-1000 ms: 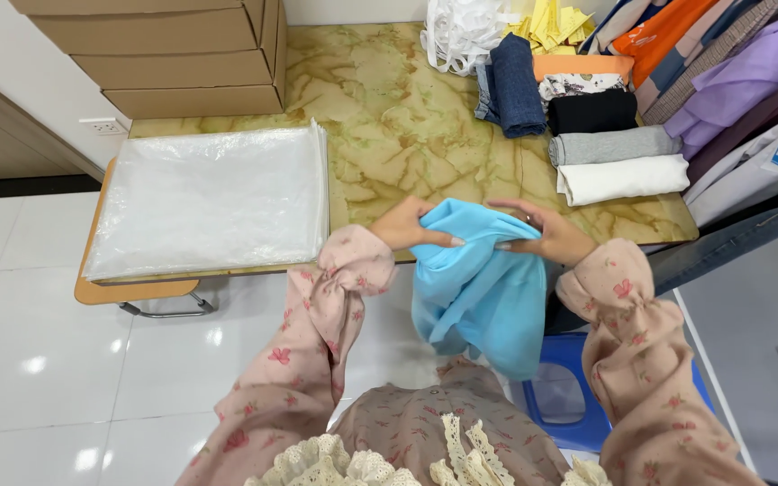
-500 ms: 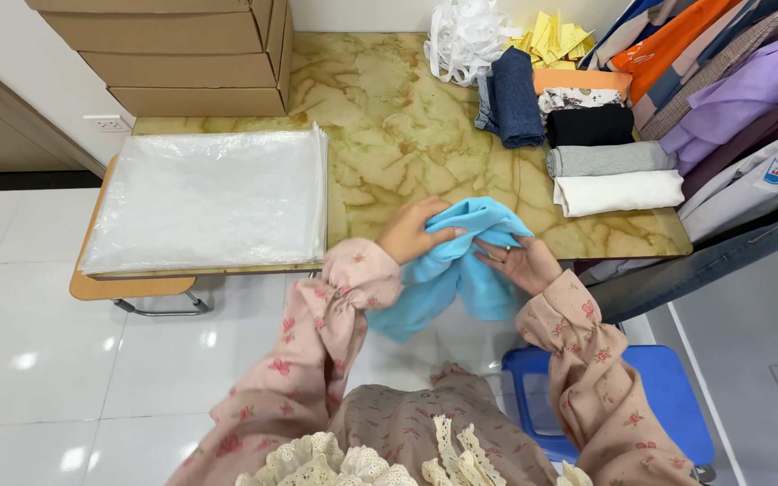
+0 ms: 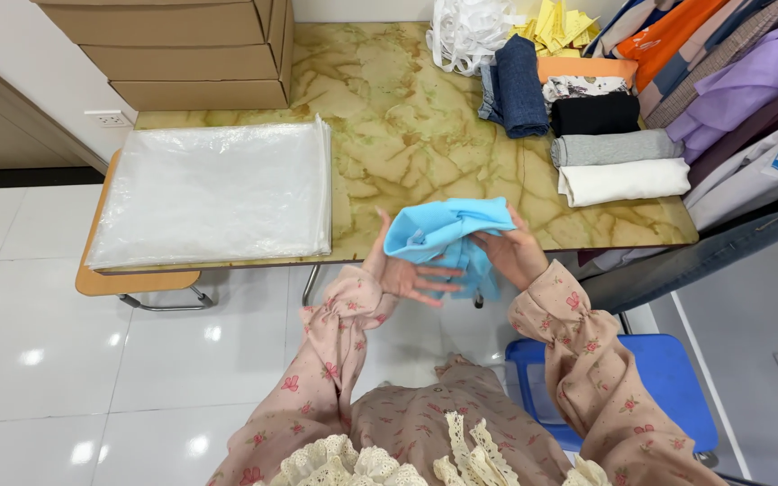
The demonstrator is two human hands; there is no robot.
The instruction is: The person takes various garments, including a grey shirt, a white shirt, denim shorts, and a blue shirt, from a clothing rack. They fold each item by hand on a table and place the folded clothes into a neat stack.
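Above the marble table's [image 3: 407, 135] near edge, a bright blue cloth [image 3: 447, 236], folded and creased, fingers of both hands clamped on it.

A single head-worn camera looks steeply down and slightly forward from above the wearer's chest. The hands sit near, at centre frame; the marble table [image 3: 407, 135] fills the upper half, white floor the left. The far right edge is probably distorted.
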